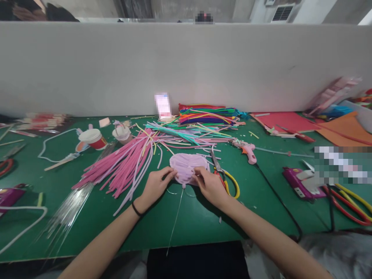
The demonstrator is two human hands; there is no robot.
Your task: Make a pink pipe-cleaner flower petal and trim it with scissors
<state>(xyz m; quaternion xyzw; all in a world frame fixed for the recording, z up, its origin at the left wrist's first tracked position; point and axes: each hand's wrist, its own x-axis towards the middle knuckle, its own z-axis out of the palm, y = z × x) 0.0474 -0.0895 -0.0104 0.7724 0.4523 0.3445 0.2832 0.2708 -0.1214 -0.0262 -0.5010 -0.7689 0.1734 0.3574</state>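
A lavender, fuzzy rounded piece (pixel 184 162), made of pipe cleaners, lies in front of me above the green table. My left hand (pixel 157 184) pinches its left edge between thumb and fingers. At the lower right of the same piece, my right hand (pixel 211 186) also has its thumb and fingertips closed on it. From the bottom of the piece a thin metal wire (pixel 176 221) runs down toward the table's front edge, with thin curved wires to either side. Scissors (pixel 220 170) with red and yellow handles lie right beside my right hand.
Pink pipe cleaners (pixel 116 164) spread at left, beside bare wires (pixel 72 205). Multicoloured bundles (pixel 206 115) lie at the back. A pink glue gun (pixel 246 150) with a black cord is at right, near a purple device (pixel 303 185). A paper cup (pixel 94 138) stands at left.
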